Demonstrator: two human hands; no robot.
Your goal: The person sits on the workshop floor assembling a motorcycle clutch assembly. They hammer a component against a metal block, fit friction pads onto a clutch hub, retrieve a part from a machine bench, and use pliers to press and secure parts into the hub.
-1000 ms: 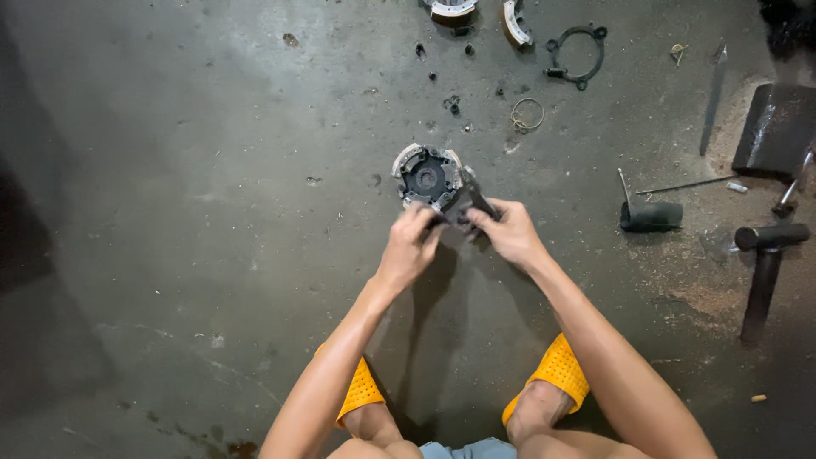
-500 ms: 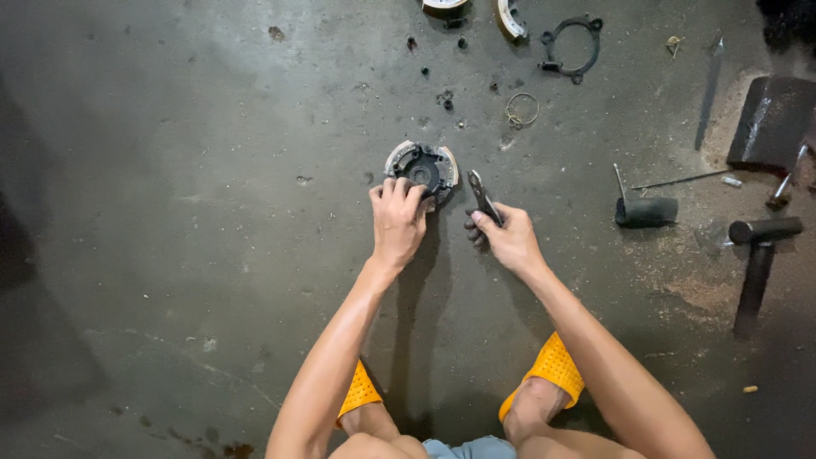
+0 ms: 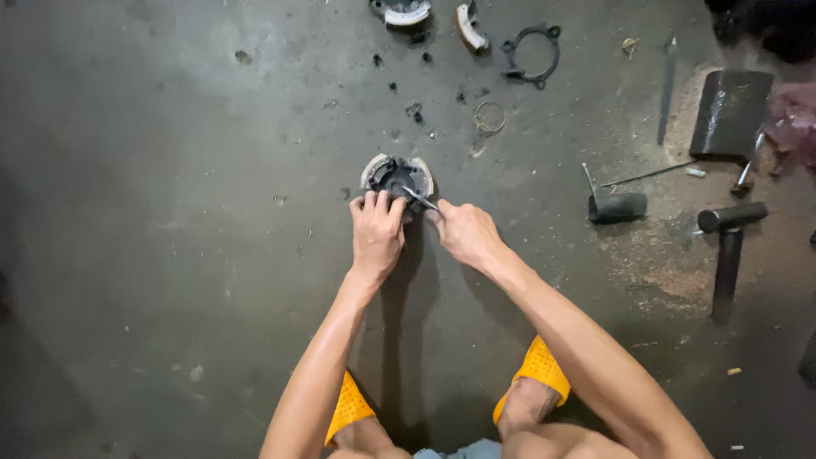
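Two bare hands meet over a stained, dark grey concrete floor, which carries everything here. Largest of the loose things is the flat dark metal block near the floor's far right edge, with a black-headed hammer on a dark handle lying nearer you below it. A short black cylinder with a thin rod standing out of it rests between that hammer and your hands. Along the far edge lie a black ring-shaped gasket with lugs, a curved pale brake-shoe piece and a round grey part cut off by the frame; a thin wire ring lies a little nearer you.

The round dark metal assembly with pale curved shoes on its rim sits on the floor near the middle, just beyond your knuckles. Your left hand rests on its near edge, fingers together and pressed down on it. Your right hand is just beside the left, fingers closed around a slim metal tool whose tip reaches onto the assembly's right side. Your two yellow perforated sandals show at the near edge, below your forearms.
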